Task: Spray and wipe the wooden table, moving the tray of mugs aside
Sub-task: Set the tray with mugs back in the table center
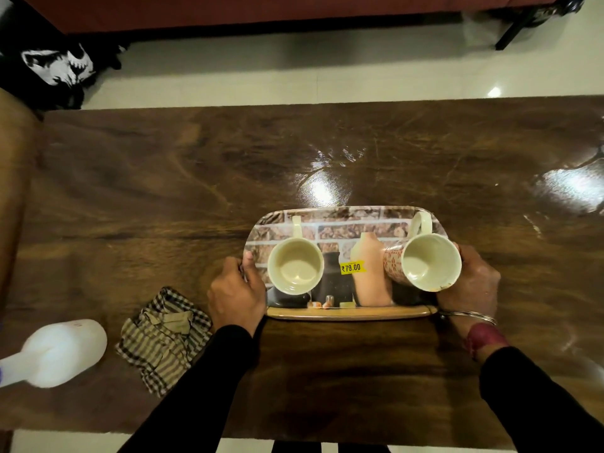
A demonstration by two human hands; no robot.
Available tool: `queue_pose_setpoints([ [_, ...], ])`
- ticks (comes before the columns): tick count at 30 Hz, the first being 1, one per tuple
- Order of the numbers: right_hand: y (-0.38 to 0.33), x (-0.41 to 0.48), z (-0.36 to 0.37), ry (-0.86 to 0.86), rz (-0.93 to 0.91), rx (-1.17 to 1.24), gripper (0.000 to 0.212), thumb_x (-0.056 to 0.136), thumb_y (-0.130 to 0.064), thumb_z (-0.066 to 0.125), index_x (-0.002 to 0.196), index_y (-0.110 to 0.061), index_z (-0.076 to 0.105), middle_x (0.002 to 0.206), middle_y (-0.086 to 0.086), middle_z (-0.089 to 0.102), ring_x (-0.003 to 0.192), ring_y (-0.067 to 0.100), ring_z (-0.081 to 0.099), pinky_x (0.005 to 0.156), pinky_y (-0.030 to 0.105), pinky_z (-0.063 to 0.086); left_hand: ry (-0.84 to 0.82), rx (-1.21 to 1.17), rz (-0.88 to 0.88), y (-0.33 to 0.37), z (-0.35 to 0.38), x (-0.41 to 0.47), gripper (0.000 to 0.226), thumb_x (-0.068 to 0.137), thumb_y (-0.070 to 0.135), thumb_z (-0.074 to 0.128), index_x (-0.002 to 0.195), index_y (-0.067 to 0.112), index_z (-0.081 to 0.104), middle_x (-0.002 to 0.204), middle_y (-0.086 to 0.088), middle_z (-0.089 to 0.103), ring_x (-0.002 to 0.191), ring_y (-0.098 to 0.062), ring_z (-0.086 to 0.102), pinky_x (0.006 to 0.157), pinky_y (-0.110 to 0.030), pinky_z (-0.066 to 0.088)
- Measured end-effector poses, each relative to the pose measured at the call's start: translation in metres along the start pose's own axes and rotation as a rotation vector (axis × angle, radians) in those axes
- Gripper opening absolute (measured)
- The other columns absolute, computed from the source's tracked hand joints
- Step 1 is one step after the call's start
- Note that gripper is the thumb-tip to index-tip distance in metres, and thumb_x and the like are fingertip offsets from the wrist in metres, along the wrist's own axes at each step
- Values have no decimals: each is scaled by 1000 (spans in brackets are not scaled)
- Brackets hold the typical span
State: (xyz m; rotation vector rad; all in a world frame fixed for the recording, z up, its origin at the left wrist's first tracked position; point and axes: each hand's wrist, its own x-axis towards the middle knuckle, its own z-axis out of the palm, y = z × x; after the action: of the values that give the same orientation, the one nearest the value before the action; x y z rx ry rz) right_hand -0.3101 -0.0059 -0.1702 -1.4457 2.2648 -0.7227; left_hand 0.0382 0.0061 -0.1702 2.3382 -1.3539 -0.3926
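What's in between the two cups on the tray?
Between the left mug and the right mug, the head view shows no object, only the tray floor with its printed picture and a yellow price sticker reading 79.00.

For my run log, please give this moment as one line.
stage: tray move | left hand: grips tray left end | right hand: right end | mugs: two, upright | cloth, spray bottle: table, left
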Motion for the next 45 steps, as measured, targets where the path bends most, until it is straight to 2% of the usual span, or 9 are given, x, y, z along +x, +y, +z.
queue_pose_setpoints([
  [5, 2, 1, -4, -2, -2, 47, 28, 108, -18, 54, 95, 3, 68, 86, 23, 68, 78, 41, 64, 67, 43, 48, -3, -13, -8, 4, -6, 0, 35, 104, 33, 55, 82, 6, 58, 73, -17, 62, 66, -37, 60, 61, -33, 35],
  [8, -3, -5, -18, 91, 10, 90, 39, 105, -22, 42, 124, 4, 65, 113, 26, 63, 101, 29, 58, 84, 27, 39, 70, -119, -65, 10, -24, -1, 44, 100, 55, 51, 97, 11, 57, 99, -5, 53, 82, -17, 51, 69, -26, 39],
  [11, -11, -18, -35, 36, -135, 202, 61, 104, -45, 41, 144, -1, 53, 127, 20, 54, 114, 11, 46, 94, 7, 33, -48, -305, 209, 19, -49, -7, 66, 87, 72, 59, 118, 14, 61, 117, 3, 51, 95, -6, 53, 82, -7, 43],
  [15, -22, -37, -33, -96, -269, 154, 100, 82, -68, 68, 149, 3, 45, 136, 5, 47, 127, 9, 43, 106, 6, 31, -258, -241, 409, 29, -52, -23, 106, 59, 74, 87, 142, 16, 55, 137, 7, 51, 129, -5, 50, 105, -11, 38],
  [22, -29, -41, -16, 11, -245, 126, 75, 76, -50, 85, 130, -4, 58, 124, 8, 58, 117, 12, 51, 100, 13, 40, -212, -228, 439, 30, -44, -17, 90, 69, 54, 91, 142, 16, 55, 134, 12, 51, 128, 8, 46, 104, -4, 34],
  [34, -28, -41, -16, -6, -232, 127, 78, 79, -56, 80, 133, -6, 56, 126, 9, 57, 118, 9, 49, 102, 6, 34, -226, -278, 401, 28, -40, -18, 91, 71, 57, 88, 144, 16, 53, 138, 6, 54, 130, 4, 47, 106, -8, 37],
  [38, -28, -44, -19, -21, -237, 122, 96, 76, -60, 78, 144, 1, 49, 134, 17, 54, 126, 25, 52, 105, 5, 32, -234, -284, 397, 28, -40, -18, 94, 69, 57, 90, 145, 16, 53, 139, 7, 53, 131, 5, 46, 107, -7, 36],
  [43, -29, -80, -17, 113, -202, 98, 97, 72, -59, 79, 131, 13, 52, 124, 28, 51, 115, 41, 51, 91, 49, 52, -238, -286, 320, 18, -45, -25, 112, 61, 76, 83, 151, 21, 43, 148, 10, 42, 138, 4, 39, 111, -6, 32],
  [45, -38, -107, -6, 72, -330, 122, 78, 78, -54, 80, 112, 13, 61, 113, 20, 55, 103, 34, 54, 82, 45, 53, -202, -289, 276, 4, -53, -33, 106, 65, 74, 83, 149, 21, 46, 146, 9, 45, 137, -4, 45, 110, -15, 40],
])
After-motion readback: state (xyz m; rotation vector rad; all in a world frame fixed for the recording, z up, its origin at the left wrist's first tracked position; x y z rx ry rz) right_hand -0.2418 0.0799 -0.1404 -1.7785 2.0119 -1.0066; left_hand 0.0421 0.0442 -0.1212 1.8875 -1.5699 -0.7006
